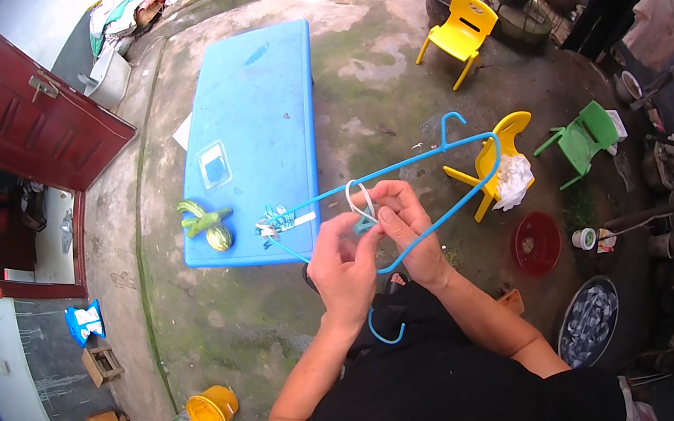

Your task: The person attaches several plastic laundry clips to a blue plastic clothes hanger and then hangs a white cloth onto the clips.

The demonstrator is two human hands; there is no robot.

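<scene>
A white loop (350, 196) is pinched between the left hand (343, 266) and the right hand (412, 234), seemingly for steadiness; a blue hanger (470, 140) is seen at the right hand, near the bench (259, 100).

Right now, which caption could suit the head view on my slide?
Left hand and right hand handling a thin white loop beside a blue triangular hanger outdoors.
</scene>
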